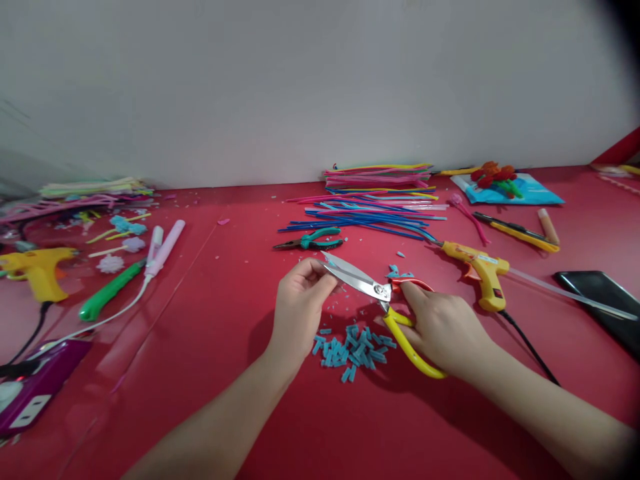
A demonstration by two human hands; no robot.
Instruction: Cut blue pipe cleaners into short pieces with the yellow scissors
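Midway across tabletop [225, 313], your right hand [443, 327] grips scissors [381, 291], long axis slanting leftward toward far edge, tips beside your left hand [303, 293]: pinched, contents unclear. Blue pieces [355, 352] between hands, nearer edge-side.

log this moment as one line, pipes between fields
right hand: holding scissors | left hand: at blades | nearer: loose blue pieces | farther: pliers

Slim, bare forearms [220, 413], bare wrists [284, 363], uncovered left hand [300, 307] and right hand [444, 328]
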